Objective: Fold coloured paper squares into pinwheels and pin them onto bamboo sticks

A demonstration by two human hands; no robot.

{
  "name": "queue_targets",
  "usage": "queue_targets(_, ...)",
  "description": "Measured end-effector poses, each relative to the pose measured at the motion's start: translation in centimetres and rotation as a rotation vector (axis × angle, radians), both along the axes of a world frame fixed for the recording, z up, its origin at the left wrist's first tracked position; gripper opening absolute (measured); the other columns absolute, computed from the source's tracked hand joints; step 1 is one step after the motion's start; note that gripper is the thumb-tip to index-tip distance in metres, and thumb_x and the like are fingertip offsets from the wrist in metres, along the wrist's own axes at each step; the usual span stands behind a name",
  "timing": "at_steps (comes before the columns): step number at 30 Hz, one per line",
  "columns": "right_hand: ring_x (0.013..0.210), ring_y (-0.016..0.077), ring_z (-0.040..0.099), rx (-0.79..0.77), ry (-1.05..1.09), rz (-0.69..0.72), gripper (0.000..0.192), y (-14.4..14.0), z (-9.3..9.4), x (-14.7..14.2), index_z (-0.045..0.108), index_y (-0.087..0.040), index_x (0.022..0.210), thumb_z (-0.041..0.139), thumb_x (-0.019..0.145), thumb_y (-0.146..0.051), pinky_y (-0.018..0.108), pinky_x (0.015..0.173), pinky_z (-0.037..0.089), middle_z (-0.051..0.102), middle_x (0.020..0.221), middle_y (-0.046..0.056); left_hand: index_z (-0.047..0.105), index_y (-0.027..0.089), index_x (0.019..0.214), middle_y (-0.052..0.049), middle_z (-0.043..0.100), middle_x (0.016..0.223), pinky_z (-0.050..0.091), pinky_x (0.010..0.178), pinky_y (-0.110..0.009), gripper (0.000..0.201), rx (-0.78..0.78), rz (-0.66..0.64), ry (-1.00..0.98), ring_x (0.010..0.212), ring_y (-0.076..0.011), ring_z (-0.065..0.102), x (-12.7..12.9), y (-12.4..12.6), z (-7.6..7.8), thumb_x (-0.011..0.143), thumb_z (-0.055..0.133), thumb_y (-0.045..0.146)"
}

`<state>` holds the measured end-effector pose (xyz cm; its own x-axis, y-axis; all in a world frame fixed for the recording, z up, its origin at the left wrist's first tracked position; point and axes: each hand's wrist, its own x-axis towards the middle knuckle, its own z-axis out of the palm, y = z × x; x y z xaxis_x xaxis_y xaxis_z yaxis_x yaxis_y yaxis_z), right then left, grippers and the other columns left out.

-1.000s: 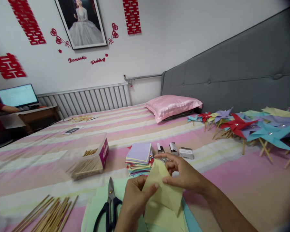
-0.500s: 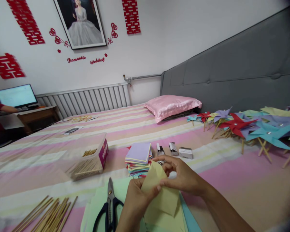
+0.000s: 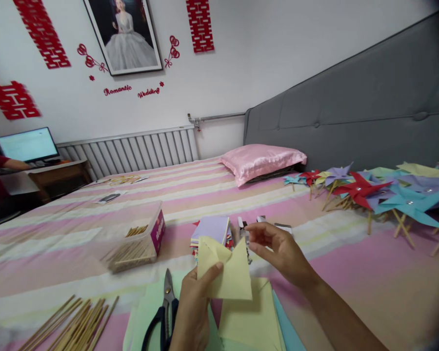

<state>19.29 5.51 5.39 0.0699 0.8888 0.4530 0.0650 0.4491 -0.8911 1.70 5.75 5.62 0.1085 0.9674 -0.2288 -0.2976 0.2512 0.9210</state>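
Observation:
My left hand (image 3: 199, 297) pinches a pale yellow paper square (image 3: 234, 280), its thumb pressed on the front face. The sheet's top edge dips between two raised corners, and one part is bent inward. Just right of it is my right hand (image 3: 278, 248), its fingers curved and thumb apart, with nothing visible between them. Below the held square lie more yellow sheets (image 3: 250, 321) on green and blue paper. Scissors (image 3: 164, 307) with dark handles rest on the green paper (image 3: 139, 312), left of my left hand. Behind the square stands a stack of coloured paper squares (image 3: 212, 226), partly hidden.
Bamboo sticks (image 3: 80, 324) lie at front left, behind them a clear plastic box (image 3: 135, 248) of sticks. Small boxes (image 3: 242, 224) sit behind my right hand. Finished paper pinwheels (image 3: 362, 190) crowd the right. A pink pillow (image 3: 261, 161) lies farther back. A person's arm (image 3: 16, 165) shows at far left.
My right hand has let go of the yellow square and moved slightly up and right. My left hand has lifted the square and turned it, so its face and notched top edge now show.

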Motion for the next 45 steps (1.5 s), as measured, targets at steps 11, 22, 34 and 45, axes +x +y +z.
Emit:
queue_targets(11,0.067,0.0115,0.058,-0.147,-0.071,0.255,0.026,-0.3,-0.4,0.2,0.065,-0.02,0.092,0.058,0.07,-0.01,0.023,0.063,0.045,0.063,0.073,0.0,0.066,0.009,0.092,-0.009,0.072,0.073,0.049,0.052,-0.019,0.027,-0.063,0.056,-0.177,0.06,-0.0136,0.064,-0.5,0.0,-0.2,0.065,0.068,0.014)
queue_targets(22,0.064,0.0131,0.061,-0.156,-0.214,0.312,0.01,-0.7,0.0,-0.3,0.072,-0.017,0.075,0.066,0.066,-0.016,0.022,0.06,0.046,0.069,0.069,0.004,0.067,0.01,0.09,-0.008,0.072,0.07,0.048,0.051,-0.019,0.027,-0.054,-0.052,-0.186,0.061,-0.0158,0.065,0.0,-0.1,0.2,0.064,0.069,0.019)
queue_targets(34,0.054,0.0087,0.053,-0.179,-0.13,0.213,0.018,-0.3,-0.2,-1.0,0.068,-0.013,0.064,0.07,0.065,-0.031,0.019,0.051,0.04,0.06,0.059,0.001,0.066,0.006,0.081,-0.005,0.066,0.053,0.042,0.049,-0.022,0.027,0.052,-0.025,0.0,0.047,-0.0138,0.057,0.5,-0.4,-0.1,0.065,0.068,0.027)
queue_targets(45,0.057,0.0131,0.057,-0.208,-0.063,0.18,0.018,-0.2,-0.4,-1.5,0.067,-0.014,0.062,0.068,0.066,-0.032,0.022,0.053,0.043,0.064,0.059,0.003,0.069,0.007,0.072,-0.005,0.066,0.053,0.04,0.049,-0.021,0.031,0.156,0.013,0.096,0.05,-0.0137,0.055,0.9,-0.5,-0.2,0.059,0.071,0.036)
